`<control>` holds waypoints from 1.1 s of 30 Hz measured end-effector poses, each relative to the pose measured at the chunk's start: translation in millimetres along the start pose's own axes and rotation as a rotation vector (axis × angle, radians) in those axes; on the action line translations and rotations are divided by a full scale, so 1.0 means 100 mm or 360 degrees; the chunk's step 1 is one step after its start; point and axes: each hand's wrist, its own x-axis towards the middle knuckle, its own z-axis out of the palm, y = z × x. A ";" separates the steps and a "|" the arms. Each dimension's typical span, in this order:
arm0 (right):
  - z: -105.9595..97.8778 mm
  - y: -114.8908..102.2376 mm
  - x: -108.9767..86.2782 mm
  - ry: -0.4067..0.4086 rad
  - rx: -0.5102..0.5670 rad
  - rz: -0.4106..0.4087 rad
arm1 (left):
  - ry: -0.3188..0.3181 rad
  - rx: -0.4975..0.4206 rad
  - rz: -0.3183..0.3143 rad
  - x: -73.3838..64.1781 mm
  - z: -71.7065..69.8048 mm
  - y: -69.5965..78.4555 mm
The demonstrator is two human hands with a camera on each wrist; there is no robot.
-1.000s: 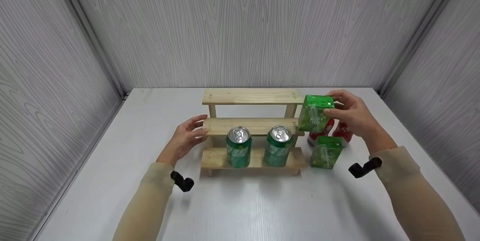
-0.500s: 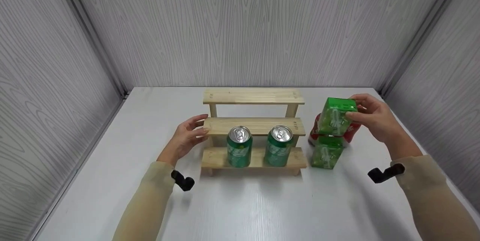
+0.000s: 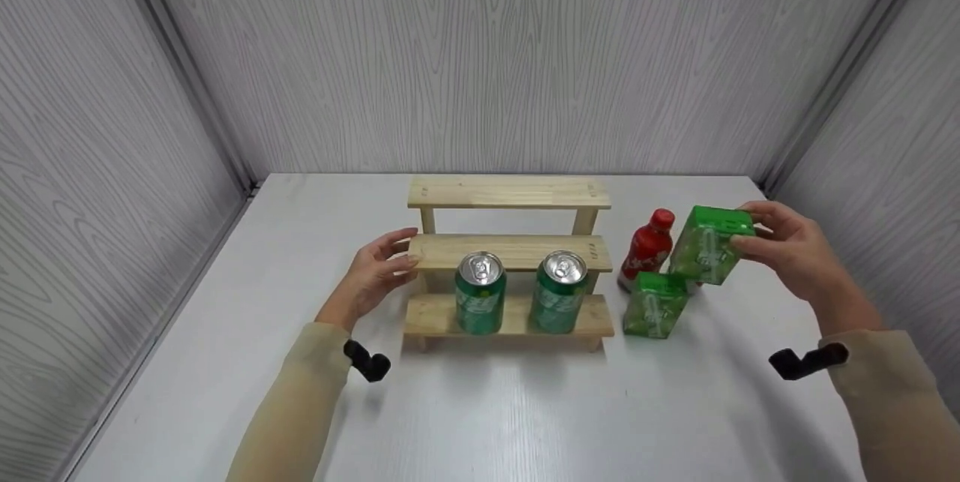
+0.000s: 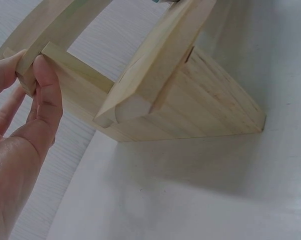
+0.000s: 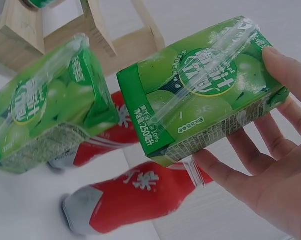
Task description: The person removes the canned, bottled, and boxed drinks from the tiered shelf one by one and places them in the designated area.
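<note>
My left hand (image 3: 375,272) pinches the left end of the middle step of a three-tier wooden shelf rack (image 3: 510,246); the left wrist view has thumb and fingers on the board's end. On the lowest step stand two green soda cans (image 3: 480,302). To the right of the rack, my right hand (image 3: 799,249) grips a green juice box (image 3: 709,246) by its right side, raised and slightly tilted. A straw in clear wrap runs along the box's face (image 5: 205,75). A second juice box (image 3: 654,309) stands just below and left of it.
Behind the juice boxes stands a red bottle (image 3: 646,249) with a red cap. Another red bottle (image 5: 140,197) shows in the right wrist view, mostly hidden behind the held box in the head view. Grey wood-grain panels (image 3: 487,55) enclose the white table (image 3: 525,414).
My right hand has carried the juice box rightward and somewhat lower, away from the rack, uncovering a red bottle. My left hand stays at the middle step.
</note>
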 end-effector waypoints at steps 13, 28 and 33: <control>-0.19 0.09 -0.21 0.0112 0.0007 0.0106 | 0.0008 0.0021 -0.0009 -0.01 -0.01 0.00; -0.29 0.42 -0.39 0.0134 -0.0133 0.0271 | 0.0006 0.0008 -0.0005 0.01 -0.01 0.01; -0.29 0.55 -0.43 0.0124 -0.0190 0.0279 | 0.0006 0.0004 0.0001 0.00 -0.03 0.00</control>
